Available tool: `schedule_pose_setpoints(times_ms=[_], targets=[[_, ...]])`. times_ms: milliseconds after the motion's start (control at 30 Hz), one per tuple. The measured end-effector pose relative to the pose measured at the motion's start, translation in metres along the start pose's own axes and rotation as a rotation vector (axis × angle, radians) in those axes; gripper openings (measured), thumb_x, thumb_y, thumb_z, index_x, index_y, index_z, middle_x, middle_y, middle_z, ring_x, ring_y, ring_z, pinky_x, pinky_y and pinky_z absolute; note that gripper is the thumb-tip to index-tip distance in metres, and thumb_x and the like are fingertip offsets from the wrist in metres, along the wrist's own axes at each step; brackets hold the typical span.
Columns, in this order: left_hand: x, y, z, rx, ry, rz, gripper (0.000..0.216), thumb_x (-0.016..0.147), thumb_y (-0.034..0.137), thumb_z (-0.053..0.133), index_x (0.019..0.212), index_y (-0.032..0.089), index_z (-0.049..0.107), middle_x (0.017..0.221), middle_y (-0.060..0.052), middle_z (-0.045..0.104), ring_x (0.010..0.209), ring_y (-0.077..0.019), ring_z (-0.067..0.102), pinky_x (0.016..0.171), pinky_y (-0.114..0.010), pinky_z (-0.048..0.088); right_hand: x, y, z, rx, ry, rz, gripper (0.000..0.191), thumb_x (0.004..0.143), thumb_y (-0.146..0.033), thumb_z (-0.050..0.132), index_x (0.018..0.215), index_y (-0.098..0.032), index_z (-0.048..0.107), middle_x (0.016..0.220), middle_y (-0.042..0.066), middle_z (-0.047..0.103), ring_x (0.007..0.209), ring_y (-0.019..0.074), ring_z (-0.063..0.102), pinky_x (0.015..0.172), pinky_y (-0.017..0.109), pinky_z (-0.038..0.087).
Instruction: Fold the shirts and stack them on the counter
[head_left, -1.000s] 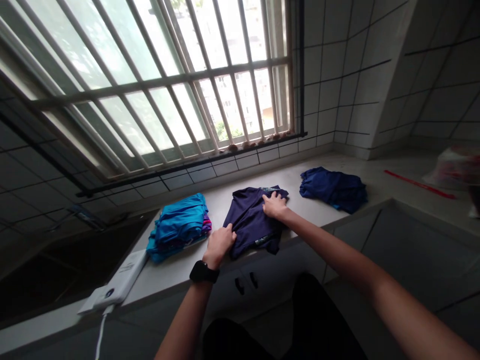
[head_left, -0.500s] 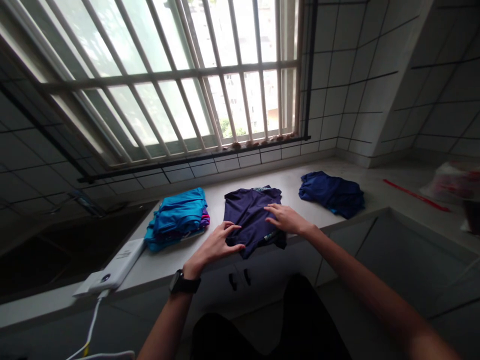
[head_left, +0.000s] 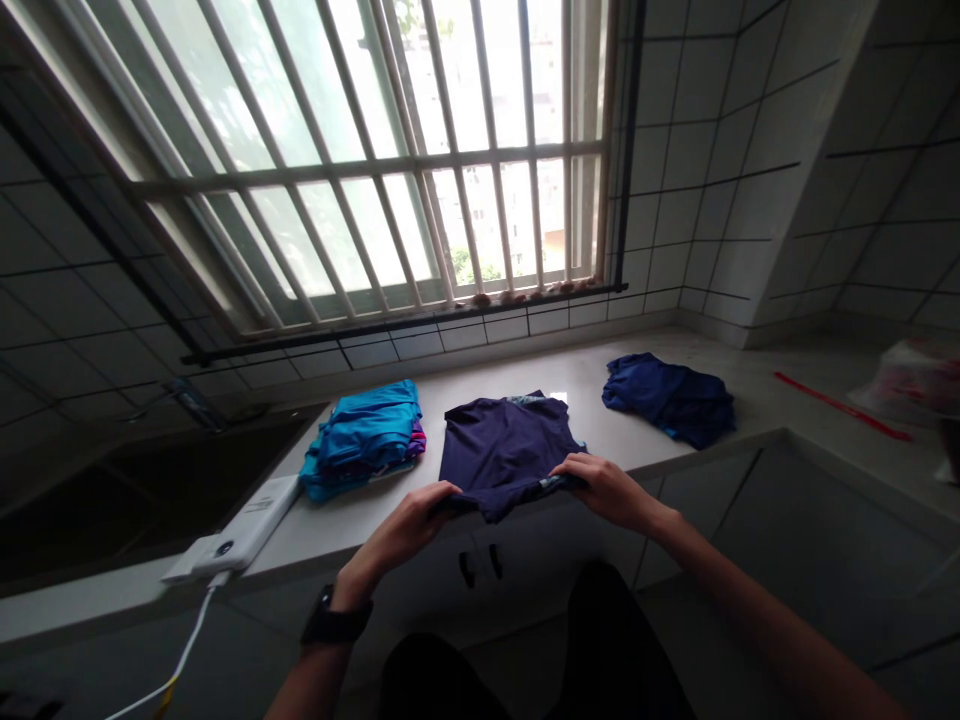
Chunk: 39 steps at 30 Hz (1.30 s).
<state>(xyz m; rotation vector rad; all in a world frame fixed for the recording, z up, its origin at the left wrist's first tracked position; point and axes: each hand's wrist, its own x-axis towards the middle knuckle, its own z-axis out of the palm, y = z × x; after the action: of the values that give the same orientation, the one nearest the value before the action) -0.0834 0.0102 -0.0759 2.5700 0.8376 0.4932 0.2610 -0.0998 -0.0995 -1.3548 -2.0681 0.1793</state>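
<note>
A dark purple garment [head_left: 504, 445] lies flat on the light counter [head_left: 352, 525] below a barred window. My left hand [head_left: 409, 520] pinches its near left corner. At the near right corner my right hand [head_left: 606, 488] grips the hem. Both hands sit at the counter's front edge, and the near hem is lifted slightly. A black watch [head_left: 334, 622] is on my left wrist.
A stack of folded turquoise clothes [head_left: 363, 437] sits left of the garment. A crumpled blue garment [head_left: 670, 398] lies to the right. A white power bank [head_left: 241, 530] with a cable rests at the counter's left front, beside a dark sink [head_left: 135, 490]. A plastic bag [head_left: 911, 375] is far right.
My hands moved from the top of the purple garment back to its near edge and took hold of both near corners. The garment now lies squarer.
</note>
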Motion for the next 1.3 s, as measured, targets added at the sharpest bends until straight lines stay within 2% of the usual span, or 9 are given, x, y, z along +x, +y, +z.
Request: schedule_pose_setpoints(times_ms=[167, 333, 433, 533, 800, 967, 1100, 1200, 1300], targets=[[0.025, 0.02, -0.052, -0.047, 0.13, -0.096, 0.031, 0.092, 0.042, 0.058, 0.102, 0.016, 0.072, 0.089, -0.005, 0.075, 0.083, -0.0208, 0.069, 0.075, -0.029, 0.055, 0.037, -0.005, -0.039, 0.174, 0.008, 0.059, 0.026, 0.094, -0.025, 0.066, 0.118, -0.023, 0.076, 0.109, 0.006, 0.079, 0.101, 0.0234, 0.074, 0.093, 0.033, 0.056], [0.089, 0.019, -0.074, 0.171, 0.385, -0.241, 0.038, 0.09, 0.038, 0.059, 0.118, 0.015, 0.072, 0.117, -0.012, 0.075, 0.108, -0.0281, 0.071, 0.099, -0.039, 0.054, 0.1, -0.005, -0.054, -0.082, 0.242, 0.307, 0.039, 0.093, -0.014, 0.059, 0.13, -0.019, 0.071, 0.127, 0.012, 0.072, 0.122, 0.0261, 0.065, 0.109, 0.038, 0.049], [0.109, 0.009, -0.06, 0.285, 0.399, -0.236, 0.049, 0.09, 0.034, 0.062, 0.135, 0.015, 0.065, 0.136, -0.016, 0.069, 0.127, -0.0295, 0.065, 0.11, -0.041, 0.05, 0.111, -0.006, -0.043, -0.147, 0.358, 0.243, 0.046, 0.094, -0.014, 0.056, 0.138, -0.018, 0.064, 0.131, 0.014, 0.066, 0.123, 0.0268, 0.063, 0.109, 0.042, 0.049], [0.109, -0.005, -0.033, 0.337, 0.297, -0.232, 0.05, 0.094, 0.034, 0.06, 0.141, 0.018, 0.062, 0.14, -0.014, 0.067, 0.131, -0.028, 0.063, 0.112, -0.039, 0.049, 0.104, -0.005, -0.023, -0.159, 0.332, 0.18, 0.045, 0.096, -0.018, 0.054, 0.14, -0.019, 0.063, 0.132, 0.014, 0.065, 0.123, 0.0259, 0.062, 0.11, 0.042, 0.049], [0.089, -0.025, 0.039, 0.515, 0.063, -0.43, 0.048, 0.104, 0.038, 0.046, 0.149, 0.022, 0.057, 0.159, -0.015, 0.051, 0.148, -0.0308, 0.047, 0.12, -0.049, 0.04, 0.076, 0.01, 0.047, -0.355, -0.153, 0.494, 0.05, 0.107, -0.028, 0.043, 0.156, -0.027, 0.051, 0.17, 0.01, 0.035, 0.155, 0.031, 0.035, 0.12, 0.051, 0.037], [0.086, -0.022, 0.036, 0.49, 0.056, -0.429, 0.05, 0.102, 0.04, 0.048, 0.145, 0.018, 0.06, 0.153, -0.018, 0.056, 0.14, -0.0331, 0.053, 0.117, -0.047, 0.042, 0.077, 0.018, 0.041, -0.289, -0.197, 0.483, 0.049, 0.106, -0.03, 0.044, 0.155, -0.028, 0.053, 0.17, 0.009, 0.034, 0.155, 0.0285, 0.037, 0.121, 0.047, 0.038], [0.083, -0.025, 0.03, 0.374, 0.097, -0.403, 0.04, 0.096, 0.037, 0.057, 0.128, 0.018, 0.068, 0.132, -0.016, 0.067, 0.124, -0.0297, 0.062, 0.11, -0.04, 0.046, 0.083, 0.03, 0.022, -0.237, -0.052, 0.586, 0.047, 0.107, -0.035, 0.042, 0.144, -0.016, 0.063, 0.151, 0.017, 0.058, 0.138, 0.0256, 0.057, 0.113, 0.034, 0.044], [0.083, -0.029, 0.029, 0.306, 0.256, -0.569, 0.039, 0.093, 0.033, 0.058, 0.125, 0.012, 0.065, 0.126, -0.019, 0.066, 0.12, -0.0294, 0.064, 0.107, -0.037, 0.048, 0.089, 0.04, 0.016, -0.313, 0.025, 0.829, 0.058, 0.104, -0.05, 0.046, 0.135, -0.005, 0.067, 0.13, 0.027, 0.068, 0.124, 0.0331, 0.065, 0.105, 0.038, 0.048], [0.092, -0.031, 0.028, 0.259, 0.351, -0.793, 0.046, 0.088, 0.033, 0.065, 0.125, 0.007, 0.059, 0.128, -0.025, 0.065, 0.124, -0.0358, 0.064, 0.105, -0.042, 0.048, 0.099, 0.048, 0.018, -0.265, -0.047, 0.869, 0.065, 0.096, -0.064, 0.055, 0.119, -0.007, 0.075, 0.12, 0.027, 0.073, 0.118, 0.0375, 0.068, 0.098, 0.04, 0.051]])
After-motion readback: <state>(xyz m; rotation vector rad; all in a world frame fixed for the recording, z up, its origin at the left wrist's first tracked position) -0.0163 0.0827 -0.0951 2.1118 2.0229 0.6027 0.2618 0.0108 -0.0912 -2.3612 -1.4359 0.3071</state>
